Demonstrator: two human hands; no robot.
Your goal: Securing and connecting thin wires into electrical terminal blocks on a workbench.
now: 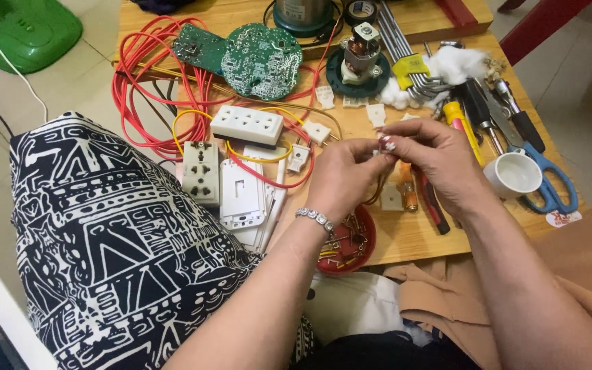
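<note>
A small white part (383, 145), too small to be identified, is being pinched between the fingertips of the left hand (342, 179) and the right hand (440, 161), above the wooden table (412, 236). A red dish (354, 241) is being partly hidden by the left wrist. Tiled floor (570, 75) is being cut off at right.

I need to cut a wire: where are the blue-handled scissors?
The blue-handled scissors lie at the table's right edge, just right of the white cup, beyond the right hand.
</note>
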